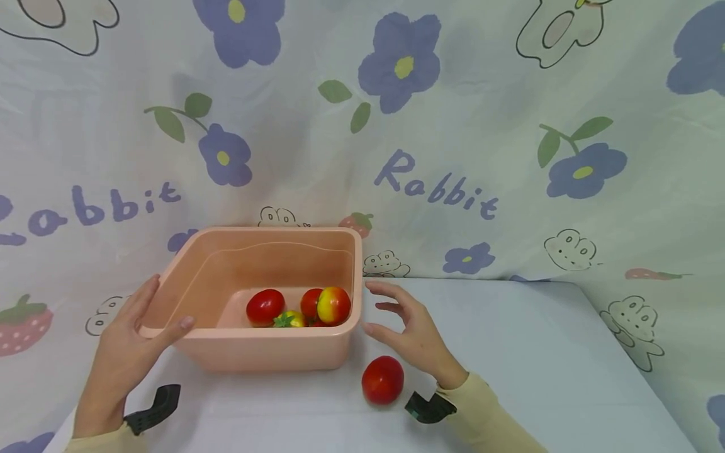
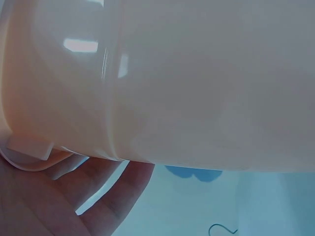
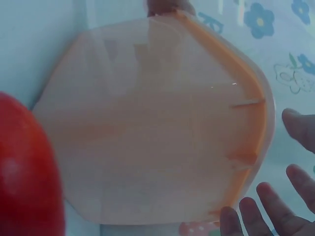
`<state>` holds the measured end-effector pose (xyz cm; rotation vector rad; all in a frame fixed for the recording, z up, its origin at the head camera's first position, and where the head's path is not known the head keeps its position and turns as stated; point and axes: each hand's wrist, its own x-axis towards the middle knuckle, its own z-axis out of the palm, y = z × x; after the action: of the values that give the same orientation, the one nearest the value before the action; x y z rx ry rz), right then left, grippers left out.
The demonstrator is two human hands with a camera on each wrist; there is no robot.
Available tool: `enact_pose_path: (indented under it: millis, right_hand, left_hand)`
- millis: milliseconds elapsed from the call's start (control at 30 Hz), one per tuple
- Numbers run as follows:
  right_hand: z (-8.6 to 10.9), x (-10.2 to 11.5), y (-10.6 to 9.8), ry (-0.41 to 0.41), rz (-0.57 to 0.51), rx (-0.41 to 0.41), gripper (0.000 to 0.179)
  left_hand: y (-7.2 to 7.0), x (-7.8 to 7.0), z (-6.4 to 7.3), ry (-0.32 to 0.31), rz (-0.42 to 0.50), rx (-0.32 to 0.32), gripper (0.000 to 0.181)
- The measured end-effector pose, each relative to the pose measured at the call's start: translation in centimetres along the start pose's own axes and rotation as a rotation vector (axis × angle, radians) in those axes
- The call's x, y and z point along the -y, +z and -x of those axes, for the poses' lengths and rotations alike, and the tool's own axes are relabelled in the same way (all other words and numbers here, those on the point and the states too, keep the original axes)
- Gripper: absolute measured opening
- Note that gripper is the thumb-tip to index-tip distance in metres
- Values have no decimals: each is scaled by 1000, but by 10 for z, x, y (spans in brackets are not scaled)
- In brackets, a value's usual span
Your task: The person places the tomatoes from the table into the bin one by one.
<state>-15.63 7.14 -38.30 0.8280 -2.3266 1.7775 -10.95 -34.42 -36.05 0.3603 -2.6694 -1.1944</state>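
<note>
A peach-pink plastic bin point(image 1: 266, 351) stands at the middle left in the head view. Its left front corner is gripped by my left hand point(image 1: 121, 352), thumb over the front rim and the other fingers along the outer left side. The left wrist view shows those fingers point(image 2: 115, 196) under the rim. Beside the right rim, my right hand point(image 1: 413, 327) is spread and holds nothing. Below it a red tomato point(image 1: 382, 380) lies on the table. Inside the bin are a red tomato point(image 1: 266, 307), a yellow-and-red tomato point(image 1: 334, 306) and a yellowish one with a green calyx point(image 1: 290, 319).
The white table point(image 1: 498, 358) extends to the right of the bin. Behind and along the sides hangs a printed cloth point(image 1: 453, 126) with flowers and rabbits. Dark wrist mounts point(image 1: 154, 409) sit on both forearms. The bin's front wall hides the lower part of its contents.
</note>
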Motion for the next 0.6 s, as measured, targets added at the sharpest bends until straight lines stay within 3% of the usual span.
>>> enact_pose_path:
  millis: [600]
  right_hand:
    - [39,-30,-3,228,-113,39,57]
  left_hand:
    - [0,0,1,8,2,-7,104]
